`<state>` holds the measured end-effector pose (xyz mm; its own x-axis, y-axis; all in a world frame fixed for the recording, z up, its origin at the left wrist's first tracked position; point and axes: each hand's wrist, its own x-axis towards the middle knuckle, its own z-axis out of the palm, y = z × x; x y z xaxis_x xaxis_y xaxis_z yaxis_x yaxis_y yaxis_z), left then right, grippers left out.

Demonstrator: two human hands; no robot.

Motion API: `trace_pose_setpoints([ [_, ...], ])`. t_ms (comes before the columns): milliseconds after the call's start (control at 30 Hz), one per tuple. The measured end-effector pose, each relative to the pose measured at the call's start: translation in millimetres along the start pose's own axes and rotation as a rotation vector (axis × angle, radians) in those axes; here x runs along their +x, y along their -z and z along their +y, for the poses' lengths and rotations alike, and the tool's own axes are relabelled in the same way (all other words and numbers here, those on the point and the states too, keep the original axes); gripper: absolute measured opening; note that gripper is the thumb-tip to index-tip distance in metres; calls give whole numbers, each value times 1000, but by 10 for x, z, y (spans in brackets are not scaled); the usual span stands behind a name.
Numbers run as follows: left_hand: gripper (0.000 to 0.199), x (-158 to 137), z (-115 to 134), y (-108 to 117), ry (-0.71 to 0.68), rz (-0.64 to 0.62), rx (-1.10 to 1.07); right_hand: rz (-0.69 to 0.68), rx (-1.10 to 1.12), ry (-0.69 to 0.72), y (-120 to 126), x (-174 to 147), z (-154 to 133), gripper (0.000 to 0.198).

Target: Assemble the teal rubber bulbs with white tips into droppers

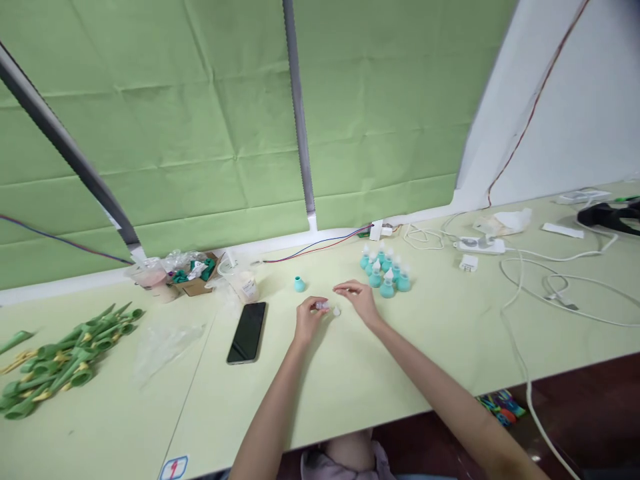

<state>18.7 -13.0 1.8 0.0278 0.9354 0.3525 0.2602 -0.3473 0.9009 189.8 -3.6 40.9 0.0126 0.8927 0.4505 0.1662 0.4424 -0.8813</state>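
Note:
My left hand [307, 321] pinches a small, clear, pale-purple plastic piece [322, 305] between thumb and fingers. Just to its right, a small white cone-shaped tip [337, 311] rests on the table. Above that tip is my right hand [362, 301], its thumb and fingertips drawn together; anything in them is too small to make out. One teal bottle-shaped base [299, 285] stands alone behind my left hand, with no white tip on it. Beyond my right hand, several teal bases with white pointed tips [387, 287] stand upright in a close group.
A black phone [247, 333] lies left of my left hand. Farther left are a plastic bag [167, 343], a cardboard box [196, 287], a cup [156, 283] and a pile of green horn-shaped pieces [75, 357]. White cables [520, 293] and a power strip [480, 245] spread across the right side.

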Motion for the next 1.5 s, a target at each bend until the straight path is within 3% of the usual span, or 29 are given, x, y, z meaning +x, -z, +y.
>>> trace_pose_setpoints([
  [133, 23, -41, 86, -56, -10, -1, -17, 24, 2, 43, -257, -245, 53, 10],
  [333, 19, -85, 175, -111, 15, 30, -38, -98, -132, 142, -154, -265, 68, 16],
  [667, 19, -94, 221, -143, 49, 35, -85, -29, -144, 211, -163, -239, 82, 5],
  [833, 21, -109, 216, -133, 52, 46, -59, -99, -209, 276, -93, -228, 42, 6],
  [1067, 26, -113, 200, -98, 57, -9, -76, -200, -180, 214, -48, -222, 8, 5],
  [1200, 26, -95, 227, -70, 45, -72, -129, -189, -146, 211, -17, -215, -7, 7],
  [1500, 24, -112, 259, -74, -14, -72, -48, -194, -233, 227, 52, -197, -7, 8],
])
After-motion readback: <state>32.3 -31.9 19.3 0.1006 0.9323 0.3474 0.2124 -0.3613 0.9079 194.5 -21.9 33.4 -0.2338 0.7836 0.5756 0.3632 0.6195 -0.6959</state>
